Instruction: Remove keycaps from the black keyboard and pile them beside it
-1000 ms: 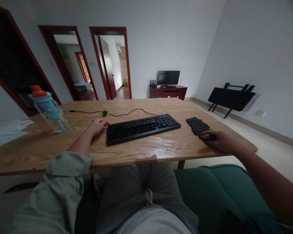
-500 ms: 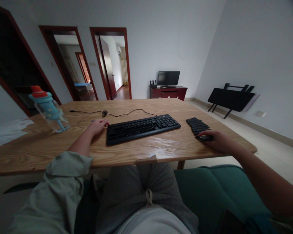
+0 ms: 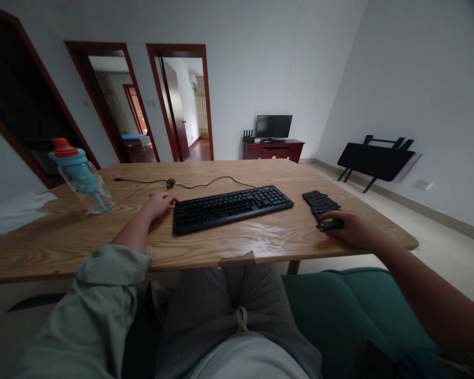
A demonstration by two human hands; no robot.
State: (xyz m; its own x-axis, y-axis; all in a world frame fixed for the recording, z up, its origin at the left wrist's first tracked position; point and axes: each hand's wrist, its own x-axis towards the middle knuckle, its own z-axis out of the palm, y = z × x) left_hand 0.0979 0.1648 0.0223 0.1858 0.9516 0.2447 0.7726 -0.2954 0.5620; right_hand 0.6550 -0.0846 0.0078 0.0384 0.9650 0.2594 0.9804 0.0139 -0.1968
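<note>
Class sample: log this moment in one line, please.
left hand: at left end of keyboard; right hand: touching dark object, beside black pieces; bottle: on table

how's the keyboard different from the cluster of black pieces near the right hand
The keyboard is one long slab, while the cluster is shorter with a jagged outline. A cable runs from the keyboard; none shows at the cluster. Both are black and lie on the table.

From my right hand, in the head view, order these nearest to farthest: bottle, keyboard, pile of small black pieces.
1. Small black pieces: just forward-left of your right hand.
2. Keyboard: left of those, middle.
3. Bottle: far left.
</note>
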